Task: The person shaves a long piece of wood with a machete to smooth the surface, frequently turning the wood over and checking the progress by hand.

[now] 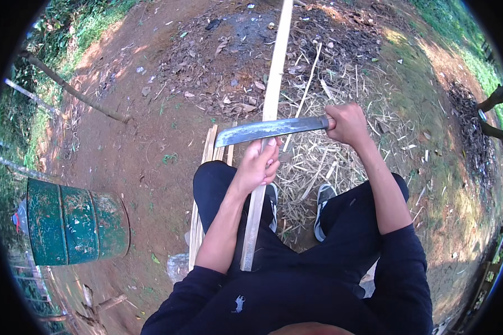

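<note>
A long pale strip of bamboo or wood [275, 72] runs from my lap, between my knees, up past the far edge of the view. My left hand [257, 164] is closed around it, just on the near side of a machete. My right hand [347, 124] grips the handle of that machete [268, 129]. Its broad, worn blade points left and lies across the strip, close to my left thumb. Whether the edge bites into the strip I cannot tell. Several more pale strips [195, 231] lie together beside my left leg.
Thin shavings [313, 162] litter the ground around my shoes [325, 195]. A dented green metal drum [75, 223] stands at the left. Dry leaves [229, 103] cover the dirt ahead. Bare sticks [75, 89] rise at the far left, and a dark post [493, 131] is at the right rim.
</note>
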### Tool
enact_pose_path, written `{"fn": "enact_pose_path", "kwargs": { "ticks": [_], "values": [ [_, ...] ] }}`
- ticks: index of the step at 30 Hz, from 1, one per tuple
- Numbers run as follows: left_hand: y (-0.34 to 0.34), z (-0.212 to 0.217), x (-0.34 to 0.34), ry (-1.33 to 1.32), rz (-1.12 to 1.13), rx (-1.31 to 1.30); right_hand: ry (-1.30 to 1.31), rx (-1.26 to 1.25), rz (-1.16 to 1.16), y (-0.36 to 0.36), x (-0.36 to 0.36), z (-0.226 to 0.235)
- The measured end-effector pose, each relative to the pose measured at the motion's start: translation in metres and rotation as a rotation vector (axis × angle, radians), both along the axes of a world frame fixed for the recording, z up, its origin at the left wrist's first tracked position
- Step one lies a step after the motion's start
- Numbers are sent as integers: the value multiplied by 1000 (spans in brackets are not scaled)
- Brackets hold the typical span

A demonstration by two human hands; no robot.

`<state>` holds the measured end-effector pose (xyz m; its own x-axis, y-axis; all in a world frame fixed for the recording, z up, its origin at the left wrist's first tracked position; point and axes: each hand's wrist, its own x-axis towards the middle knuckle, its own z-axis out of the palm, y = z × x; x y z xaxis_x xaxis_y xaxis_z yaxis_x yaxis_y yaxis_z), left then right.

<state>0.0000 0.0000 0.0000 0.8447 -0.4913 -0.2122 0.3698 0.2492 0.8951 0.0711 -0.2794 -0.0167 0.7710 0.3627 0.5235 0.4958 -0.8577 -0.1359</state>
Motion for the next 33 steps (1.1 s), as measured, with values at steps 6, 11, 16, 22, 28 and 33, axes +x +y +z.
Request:
{"fn": "enact_pose_path", "kwargs": {
  "ticks": [6, 11, 16, 22, 28, 33],
  "values": [
    [-5, 4, 9, -56, -24, 39, -50, 35, -15, -5, 5, -3],
    [-4, 4, -3, 13, -12, -48, -46, 188, 46, 23, -16, 10],
    [-13, 0, -12, -13, -135, -15, -37, 240, 2, 33, -13, 16],
    [-15, -4, -20, -51, -174, 89, -37, 78, -21, 22, -14, 17],
    [-22, -8, -11, -36, -186, 100, 6, 119, -92, 6, 6, -2],
    [-18, -10, -16, -42, -165, 112, 35, 115, -104, 21, -3, -1]
  ]
}}
